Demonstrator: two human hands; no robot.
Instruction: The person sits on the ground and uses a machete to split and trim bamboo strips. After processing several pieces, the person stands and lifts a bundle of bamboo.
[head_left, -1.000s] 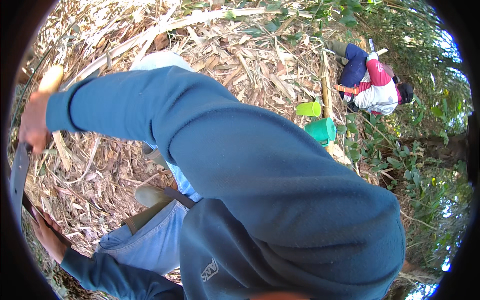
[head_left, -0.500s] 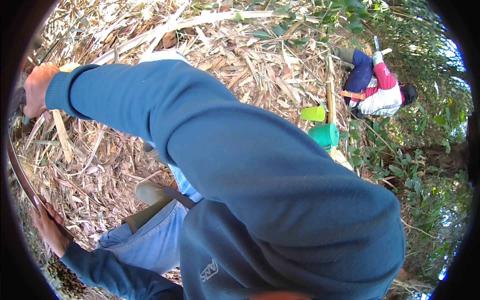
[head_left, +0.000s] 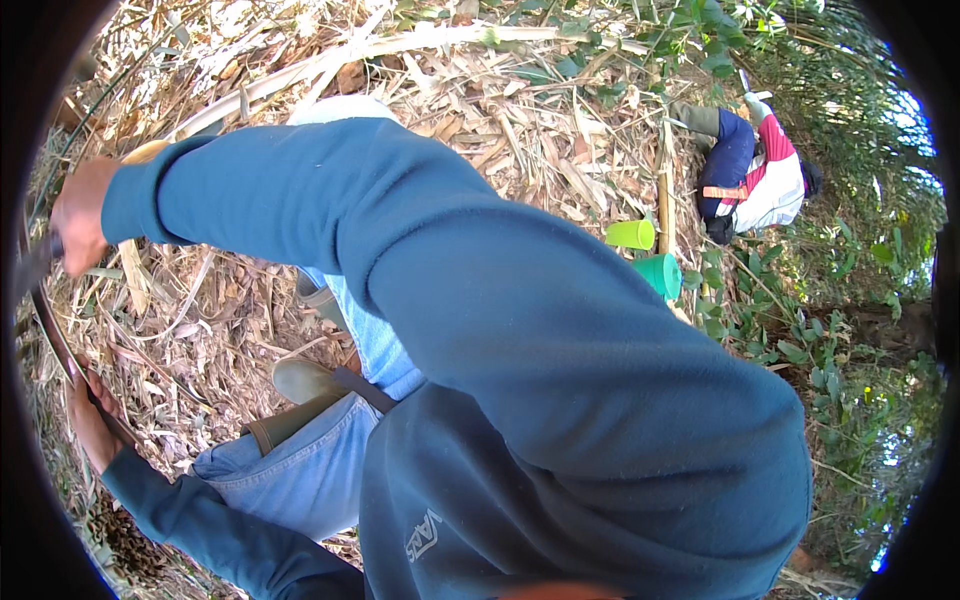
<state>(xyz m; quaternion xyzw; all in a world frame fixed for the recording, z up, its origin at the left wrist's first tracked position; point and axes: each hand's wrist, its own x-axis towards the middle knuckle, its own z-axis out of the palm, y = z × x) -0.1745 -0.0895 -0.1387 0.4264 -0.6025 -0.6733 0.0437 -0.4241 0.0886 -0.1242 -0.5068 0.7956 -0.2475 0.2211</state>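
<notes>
Right hand (head_left: 85,215): I am seeing its fingers closing in a fist around a dark handle, far out at the left rim.
Knife (head_left: 36,266): its gray blade is looking blurry, so I am not making out the edge well.
Left hand (head_left: 95,415): its fingers are wrapping around the lower part of the long brown strip.
Long brown strip (head_left: 54,335): it is slanting up from that hand toward the knife; I cannot tell whether they are touching.
Feel: I am guessing it is light and stiff, a bit bendy, maybe smooth enough to slip.
Good hold: I am thinking the low end is best, with fingers staying well away from the blade.
Cups: a yellow-green cup (head_left: 630,235) and a green pail (head_left: 659,274) are lying past the sleeve.
Other person (head_left: 765,180): they are bending over near the bushes.
</notes>
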